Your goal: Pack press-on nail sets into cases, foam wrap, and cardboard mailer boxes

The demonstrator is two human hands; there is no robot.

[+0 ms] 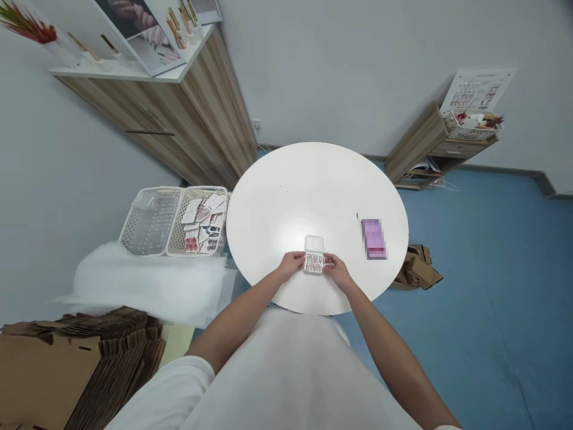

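A small clear plastic case (314, 244) lies near the front of the round white table (308, 185), its lid tipped back away from me. Rows of pinkish press-on nails (314, 263) fill its lower half. My left hand (290, 265) grips the case's left side between thumb and fingers. On the opposite side, my right hand (339, 272) has its fingers closed at the case's right edge. To the right on the table is a purple rectangular item (375, 240), blurred into blocks so its kind does not show.
Left of the table, one white basket (128, 236) holds clear plastic pieces and another (221, 242) holds nail cards. White foam sheets (147, 283) and stacked flat cardboard (49, 376) are nearer me. A wooden cabinet (210, 113) stands behind; a cardboard box (416, 269) sits on the floor, right.
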